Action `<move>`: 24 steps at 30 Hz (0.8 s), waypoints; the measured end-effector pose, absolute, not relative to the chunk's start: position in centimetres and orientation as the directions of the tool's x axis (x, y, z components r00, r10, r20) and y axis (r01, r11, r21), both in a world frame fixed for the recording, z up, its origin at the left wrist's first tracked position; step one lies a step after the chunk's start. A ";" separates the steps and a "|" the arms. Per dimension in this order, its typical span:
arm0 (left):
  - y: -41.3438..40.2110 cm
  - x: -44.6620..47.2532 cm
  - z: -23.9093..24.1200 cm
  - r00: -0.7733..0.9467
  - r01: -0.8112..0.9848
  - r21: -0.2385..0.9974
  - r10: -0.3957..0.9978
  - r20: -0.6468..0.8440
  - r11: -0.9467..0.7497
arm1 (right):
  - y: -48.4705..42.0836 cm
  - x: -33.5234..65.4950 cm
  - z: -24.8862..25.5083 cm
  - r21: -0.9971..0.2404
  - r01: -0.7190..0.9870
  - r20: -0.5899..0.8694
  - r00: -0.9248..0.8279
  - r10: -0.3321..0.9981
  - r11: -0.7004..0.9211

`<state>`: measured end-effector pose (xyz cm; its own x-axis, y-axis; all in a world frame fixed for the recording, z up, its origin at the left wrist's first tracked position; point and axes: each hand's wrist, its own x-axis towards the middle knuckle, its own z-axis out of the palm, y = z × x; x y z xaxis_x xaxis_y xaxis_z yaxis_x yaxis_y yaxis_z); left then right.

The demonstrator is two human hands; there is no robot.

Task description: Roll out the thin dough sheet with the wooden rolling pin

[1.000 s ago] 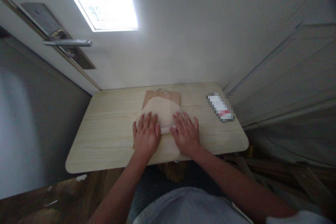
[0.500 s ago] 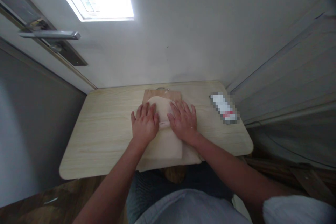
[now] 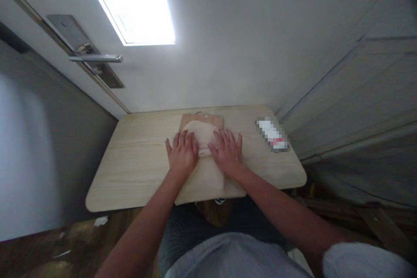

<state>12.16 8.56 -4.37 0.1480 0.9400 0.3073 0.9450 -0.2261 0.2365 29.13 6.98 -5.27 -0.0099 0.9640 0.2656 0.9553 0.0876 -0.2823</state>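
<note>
A pale sheet of dough (image 3: 205,173) lies on a wooden cutting board (image 3: 202,119) on a light wooden table (image 3: 137,160). My left hand (image 3: 182,156) and my right hand (image 3: 228,154) lie side by side on it, palms down, fingers stretched flat over a light rolling pin (image 3: 204,152), of which only a short piece shows between the hands. The dough reaches from the board's far end to the table's near edge.
A blurred-out small object (image 3: 272,134) lies at the table's right back corner. A white door with a metal handle (image 3: 97,58) stands behind the table, a bright window (image 3: 130,0) above it. Grey panels close in on both sides. Wooden floor lies below.
Both hands rolled the pin away from me over the dough, from the middle to the far part. Flattened dough now shows behind the hands. The camera shifted a little.
</note>
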 end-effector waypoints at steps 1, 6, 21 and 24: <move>7.9 12.1 -4.3 0.139 0.946 0.238 0.937 0.321 -0.221 | 6.1 29.3 -5.4 -0.285 0.955 0.271 -0.007 0.962 0.087; 5.5 12.3 -4.2 0.040 0.956 0.258 0.936 0.350 -0.137 | 2.2 30.2 -5.9 -0.275 0.950 0.297 -0.060 0.953 0.145; 9.1 13.0 -4.3 0.134 0.959 0.205 0.953 0.272 -0.193 | 7.9 29.3 -5.6 -0.290 0.950 0.257 -0.035 0.966 0.112; 10.3 13.0 -4.5 0.134 0.964 0.188 0.956 0.261 -0.187 | 9.1 29.2 -5.7 -0.281 0.953 0.252 -0.042 0.967 0.114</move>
<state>13.02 10.27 -4.47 0.1345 0.9560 0.2605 0.9641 -0.1870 0.1884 29.21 9.08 -5.66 -0.0417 0.9669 0.2517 0.9530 0.1142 -0.2806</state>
